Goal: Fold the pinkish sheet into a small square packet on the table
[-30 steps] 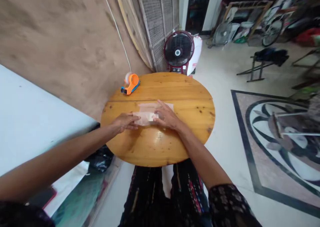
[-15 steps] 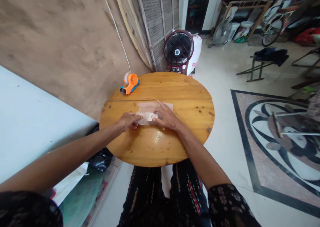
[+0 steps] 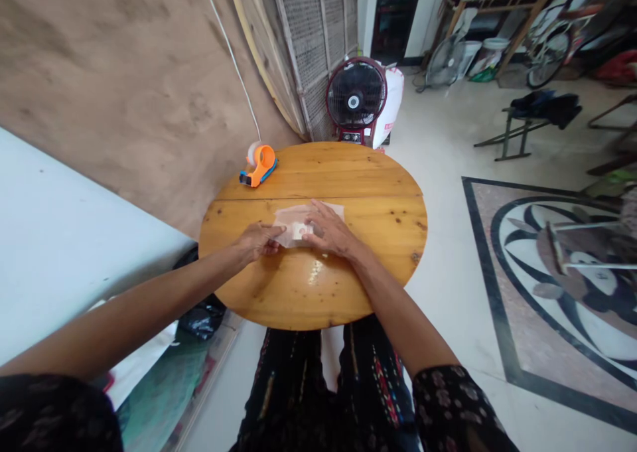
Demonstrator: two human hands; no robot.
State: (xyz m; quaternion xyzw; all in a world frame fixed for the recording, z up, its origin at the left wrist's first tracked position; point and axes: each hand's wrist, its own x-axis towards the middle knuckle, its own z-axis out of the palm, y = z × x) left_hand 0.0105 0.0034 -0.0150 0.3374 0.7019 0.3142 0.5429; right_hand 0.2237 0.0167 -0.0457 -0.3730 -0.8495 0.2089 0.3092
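Evidently, your left hand [image 3: 259,238] pinches the left end of a see-through sheet [image 3: 292,214] between thumb and fingers, probably so that end lies under control and doesn't curl away. Your right hand [image 3: 329,229] rests on the sheet's other side, fingers bent, thumb at the edge of a small white packet [image 3: 298,231]; it seems to serve as a weight that stops both from sliding. Whether those right fingers grasp the packet or merely press it, you can't tell from this view. The packet sits between your hands, near the middle of the wooden table [image 3: 318,299], within easy reach. An orange tape dispenser [image 3: 261,165] stands by the far left rim, likely out of your elbows' way.
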